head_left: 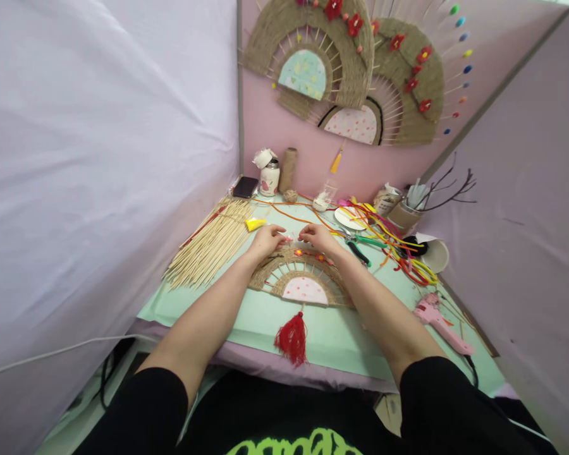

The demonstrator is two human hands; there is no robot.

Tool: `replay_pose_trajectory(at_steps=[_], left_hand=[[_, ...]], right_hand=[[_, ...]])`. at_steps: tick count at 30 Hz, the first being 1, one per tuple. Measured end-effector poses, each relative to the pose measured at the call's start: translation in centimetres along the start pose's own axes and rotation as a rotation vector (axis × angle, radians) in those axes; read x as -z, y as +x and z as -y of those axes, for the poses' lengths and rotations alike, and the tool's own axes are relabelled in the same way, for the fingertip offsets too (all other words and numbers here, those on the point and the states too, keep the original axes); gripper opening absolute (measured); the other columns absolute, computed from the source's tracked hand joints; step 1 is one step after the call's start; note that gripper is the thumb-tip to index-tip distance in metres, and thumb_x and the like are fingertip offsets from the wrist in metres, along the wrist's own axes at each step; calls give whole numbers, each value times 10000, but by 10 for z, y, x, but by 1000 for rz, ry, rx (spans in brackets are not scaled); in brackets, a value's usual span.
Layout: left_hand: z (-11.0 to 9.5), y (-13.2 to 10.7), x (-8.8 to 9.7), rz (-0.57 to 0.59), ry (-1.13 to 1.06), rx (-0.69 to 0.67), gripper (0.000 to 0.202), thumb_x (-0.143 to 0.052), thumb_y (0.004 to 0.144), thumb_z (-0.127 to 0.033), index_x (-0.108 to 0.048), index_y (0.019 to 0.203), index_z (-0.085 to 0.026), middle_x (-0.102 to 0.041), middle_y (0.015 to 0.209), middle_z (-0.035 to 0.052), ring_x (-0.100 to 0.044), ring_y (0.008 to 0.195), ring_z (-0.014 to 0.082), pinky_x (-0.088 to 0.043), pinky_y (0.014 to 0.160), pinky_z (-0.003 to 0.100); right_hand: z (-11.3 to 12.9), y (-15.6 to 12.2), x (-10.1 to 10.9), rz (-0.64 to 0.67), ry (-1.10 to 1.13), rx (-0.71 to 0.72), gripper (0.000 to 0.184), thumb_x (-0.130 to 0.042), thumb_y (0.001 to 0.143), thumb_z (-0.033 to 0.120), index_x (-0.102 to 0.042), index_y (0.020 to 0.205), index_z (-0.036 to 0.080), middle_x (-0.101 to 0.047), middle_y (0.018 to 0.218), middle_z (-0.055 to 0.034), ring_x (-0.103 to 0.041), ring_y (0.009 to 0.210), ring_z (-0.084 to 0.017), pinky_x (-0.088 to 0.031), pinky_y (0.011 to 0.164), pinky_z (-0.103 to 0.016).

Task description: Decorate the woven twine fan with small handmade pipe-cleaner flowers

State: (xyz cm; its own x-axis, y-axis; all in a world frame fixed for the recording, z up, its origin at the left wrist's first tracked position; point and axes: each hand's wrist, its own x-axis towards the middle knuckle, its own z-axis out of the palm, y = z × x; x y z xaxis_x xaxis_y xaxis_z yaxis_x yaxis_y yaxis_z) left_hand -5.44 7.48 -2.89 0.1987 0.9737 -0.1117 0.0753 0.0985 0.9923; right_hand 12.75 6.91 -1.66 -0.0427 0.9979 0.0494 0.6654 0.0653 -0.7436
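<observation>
A half-round woven jute fan [299,278] with a pink paper centre lies on the pale green table [246,316], and a red tassel [293,339] hangs from it at the near edge. Small red flowers [313,255] sit along its far rim. My left hand [267,241] and my right hand [318,238] meet just beyond that rim, fingers pinched together on a small pale piece between them that is too small to name.
A heap of bamboo skewers [212,243] and a yellow glue bottle [255,224] lie at the left. Green-handled pliers [360,245], coloured pipe cleaners [398,246], a white plate [348,218] and a pink glue gun [439,319] are at the right. Finished fans [346,69] hang on the pink wall.
</observation>
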Motion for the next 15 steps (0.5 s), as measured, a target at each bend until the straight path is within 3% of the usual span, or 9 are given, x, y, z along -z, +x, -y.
replay_pose_trajectory(at_steps=[8, 15], left_hand=[[18, 16, 2, 29, -8, -1, 458, -630, 789, -95, -567, 1241, -66, -666, 700, 29, -620, 643, 99, -521, 695, 248], [16, 16, 5, 44, 32, -29, 233, -673, 725, -111, -690, 957, -92, -585, 561, -12, -542, 561, 98, -491, 609, 239]], right_hand=[[7, 12, -11, 23, -43, 19, 95, -612, 746, 160, -704, 764, 145, -725, 726, -38, -582, 593, -109, -445, 613, -207], [13, 17, -16, 23, -117, 55, 204, -581, 750, 135, -769, 829, 144, -746, 811, -51, -615, 683, -142, -456, 713, -239]])
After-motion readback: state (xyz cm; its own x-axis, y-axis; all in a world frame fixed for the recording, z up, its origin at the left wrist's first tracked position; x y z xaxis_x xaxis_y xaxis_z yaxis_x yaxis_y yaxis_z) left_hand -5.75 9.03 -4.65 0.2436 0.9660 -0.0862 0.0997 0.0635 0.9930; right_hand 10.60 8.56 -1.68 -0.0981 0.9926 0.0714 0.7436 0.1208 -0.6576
